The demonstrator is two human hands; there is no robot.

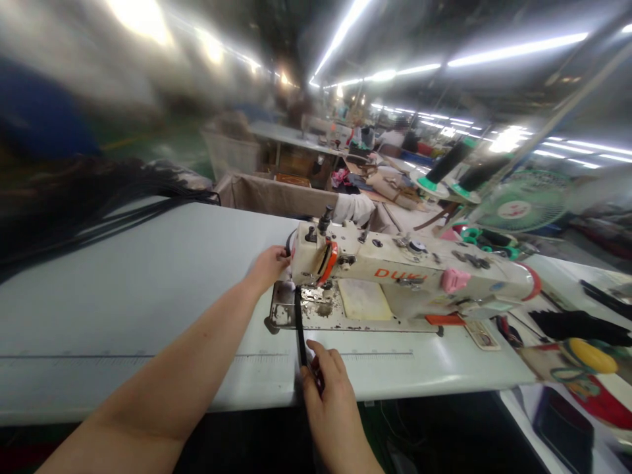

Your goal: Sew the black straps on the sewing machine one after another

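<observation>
A narrow black strap (pixel 299 322) runs under the needle end of a white sewing machine (pixel 365 263) and down over the table's front edge. My right hand (pixel 330 392) closes on it near that edge, thumb on one side and fingers on the other. Something small and dark shows inside that palm, too hidden to name. Reaching past the machine's left end, my left hand (pixel 270 266) has its fingertips closed at the dark strap where it comes up behind the head. The machine head partly hides those fingertips.
The white table (pixel 148 283) has a printed ruler along its front. Black strips (pixel 162 204) lie in a pile at left. Thread cones (pixel 449 164) and a green fan (pixel 518 204) stand behind the machine. At right are a yellow-handled tool (pixel 590 355) and a phone-like dark object (pixel 563 428).
</observation>
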